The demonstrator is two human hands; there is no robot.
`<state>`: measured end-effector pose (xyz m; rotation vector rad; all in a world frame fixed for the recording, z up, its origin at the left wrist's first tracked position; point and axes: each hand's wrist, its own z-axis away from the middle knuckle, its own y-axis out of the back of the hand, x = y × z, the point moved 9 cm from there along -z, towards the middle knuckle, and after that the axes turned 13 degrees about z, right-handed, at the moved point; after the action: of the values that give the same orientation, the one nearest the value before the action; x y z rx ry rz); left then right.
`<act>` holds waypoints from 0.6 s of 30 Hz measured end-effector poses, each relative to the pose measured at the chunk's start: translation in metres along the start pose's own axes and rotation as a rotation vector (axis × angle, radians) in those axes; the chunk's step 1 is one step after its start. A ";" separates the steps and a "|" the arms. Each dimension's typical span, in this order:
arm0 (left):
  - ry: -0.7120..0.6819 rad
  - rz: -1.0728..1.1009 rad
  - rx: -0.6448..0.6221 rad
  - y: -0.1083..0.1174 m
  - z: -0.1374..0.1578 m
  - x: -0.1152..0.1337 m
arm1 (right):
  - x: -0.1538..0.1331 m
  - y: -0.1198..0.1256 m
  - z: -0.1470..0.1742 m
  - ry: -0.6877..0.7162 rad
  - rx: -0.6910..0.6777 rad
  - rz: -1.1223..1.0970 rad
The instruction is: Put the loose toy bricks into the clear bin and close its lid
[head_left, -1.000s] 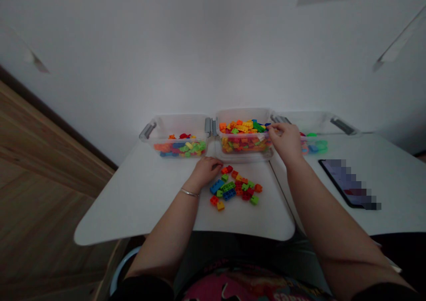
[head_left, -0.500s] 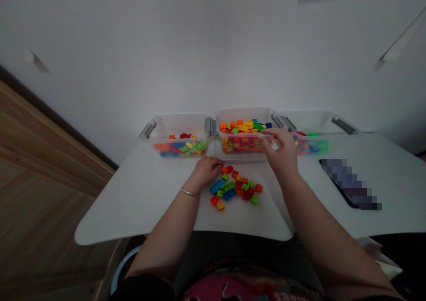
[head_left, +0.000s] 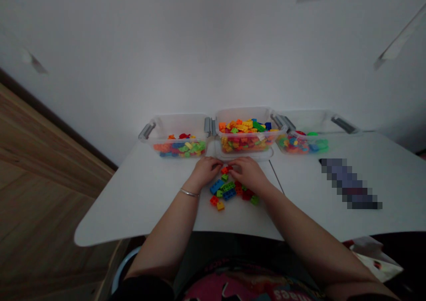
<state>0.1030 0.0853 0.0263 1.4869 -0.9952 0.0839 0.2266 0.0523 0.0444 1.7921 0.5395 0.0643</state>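
Note:
My left hand [head_left: 207,172], with a silver bangle at the wrist, rests on the table at the left of the brick pile. Its fingers are curled together, and whatever they may hold is hidden. My right hand [head_left: 249,174] reaches over the pile from the right, its thumb and fingers closed around a small red toy brick [head_left: 230,168]. An orange-red brick [head_left: 224,170] lies between the two hands. Nearer to me are a green brick [head_left: 228,186], blue bricks [head_left: 216,186] and a yellow brick [head_left: 220,206]. My right hand covers part of the pile.
Three clear plastic boxes of toy bricks stand along the wall: a left box [head_left: 179,149], a middle box [head_left: 246,143] and a right box [head_left: 301,144]. A dark phone-like slab [head_left: 349,183], blurred out, lies at right on the white table [head_left: 140,203].
My right hand has come down and left from the front of the middle box to the far end of the brick pile, beside my left hand. The left hand has stayed in place.

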 end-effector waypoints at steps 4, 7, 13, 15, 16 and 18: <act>-0.006 0.004 -0.001 0.000 0.000 0.000 | -0.005 -0.006 0.000 -0.019 -0.021 0.095; -0.008 0.000 -0.001 0.000 0.000 0.001 | -0.007 -0.006 0.000 -0.029 -0.010 0.140; 0.002 -0.015 -0.007 0.001 0.000 0.002 | 0.004 -0.003 -0.001 -0.113 0.012 0.199; 0.003 -0.012 -0.007 0.001 0.000 0.002 | 0.009 -0.003 -0.001 -0.130 0.014 0.205; 0.002 -0.010 -0.006 0.002 0.000 0.002 | 0.010 -0.003 -0.001 -0.133 0.017 0.203; -0.002 -0.004 -0.007 0.002 0.000 0.003 | 0.011 -0.002 -0.001 -0.123 0.027 0.187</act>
<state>0.1033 0.0838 0.0290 1.4831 -0.9935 0.0761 0.2358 0.0579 0.0399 1.8557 0.2854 0.0757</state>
